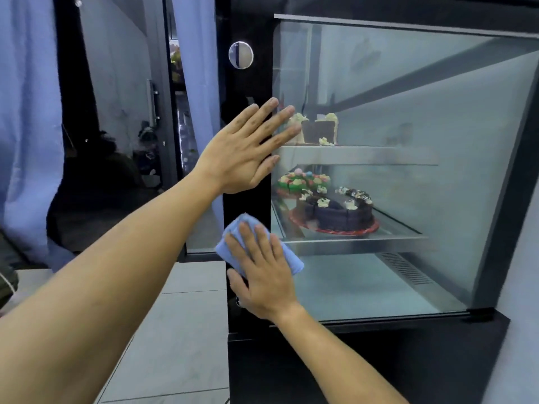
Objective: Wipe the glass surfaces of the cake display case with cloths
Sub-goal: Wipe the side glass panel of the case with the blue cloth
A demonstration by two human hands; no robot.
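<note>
Display case (408, 118), left hand (242, 153) flat, fingers spread, right hand (262, 269) pressing cloth (230, 243)

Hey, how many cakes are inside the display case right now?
3. A cut cake with cream trim sits on the upper shelf; a colourful flower-topped cake and a dark chocolate cake sit on the lower shelf. The left hand may hide more.

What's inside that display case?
Inside the display case: a cut cake on the upper shelf, a colourful cake and a chocolate cake below. The left hand hides the upper cake's left edge.
</note>
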